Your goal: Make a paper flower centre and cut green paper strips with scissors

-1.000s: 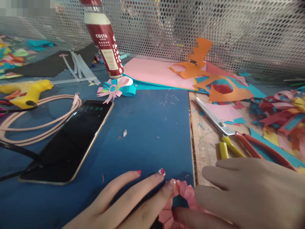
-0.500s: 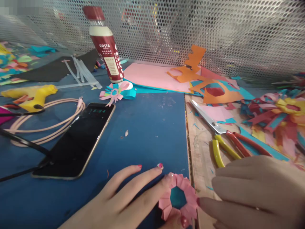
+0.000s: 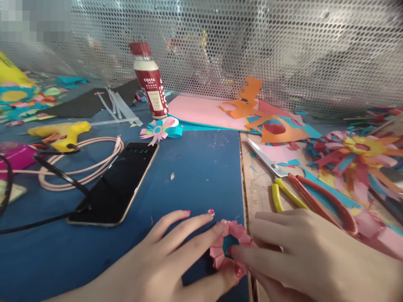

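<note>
A pleated pink paper ring [image 3: 236, 230] with a hole in its middle lies near the front, over the seam of the blue board. My left hand [image 3: 163, 256] holds it between index finger and thumb, its other fingers stretched out on the board. My right hand [image 3: 292, 247] grips the ring's right side, the index fingertip reaching over the edge into the hole. Its thumb is mostly hidden below. Just beyond the right hand lie scissors [image 3: 275, 167] with red handles [image 3: 317, 201], partly covered by that hand, and a yellow-handled tool [image 3: 277, 197].
A phone [image 3: 116, 184], a coiled cable [image 3: 47, 184] and a yellow glue gun [image 3: 67, 134] lie left. Behind stand a brown bottle [image 3: 151, 84] and a small paper flower [image 3: 157, 131]. Pink sheets [image 3: 195, 109], orange scraps [image 3: 277, 128] and a ribbon flower [image 3: 362, 147] lie at the back and right.
My right hand has moved left, its index finger going from the ring's outer edge to over the hole. The left hand keeps its hold. The view has tilted up and shifted slightly.
</note>
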A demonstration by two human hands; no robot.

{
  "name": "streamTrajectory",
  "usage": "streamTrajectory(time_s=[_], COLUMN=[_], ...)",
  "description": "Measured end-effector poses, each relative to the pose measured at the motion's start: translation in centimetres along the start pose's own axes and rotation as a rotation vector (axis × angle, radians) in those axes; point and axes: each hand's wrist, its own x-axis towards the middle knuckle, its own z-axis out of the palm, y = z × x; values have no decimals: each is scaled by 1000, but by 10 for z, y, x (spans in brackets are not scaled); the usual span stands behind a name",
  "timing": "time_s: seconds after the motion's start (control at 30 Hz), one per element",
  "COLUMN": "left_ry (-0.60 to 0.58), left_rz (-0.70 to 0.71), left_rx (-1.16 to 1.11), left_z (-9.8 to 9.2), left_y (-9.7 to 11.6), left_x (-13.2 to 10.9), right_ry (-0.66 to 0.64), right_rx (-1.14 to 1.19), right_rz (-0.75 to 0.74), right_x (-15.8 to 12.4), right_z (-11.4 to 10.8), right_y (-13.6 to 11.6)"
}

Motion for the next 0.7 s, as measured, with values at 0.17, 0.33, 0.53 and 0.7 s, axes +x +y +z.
streamTrajectory(time_s=[0.17,0.33,0.53,0.7], left_ry=[-53,-56,-50,-76], left_rz=[-9,29,0,22], left_rx=[-8,27,25,15], left_z=[-8,-9,-6,-6], left_y=[0,-4,-3,-4], left_x=[2,4,1,1], right_ry=[-34,-71,-35,35], right_rx=[88,113,108,92], right_rz=[-1,-7,7,-14], right_x=[6,4,6,5], right_z=[-4,-4,0,5], right_y=[1,2,3,5])
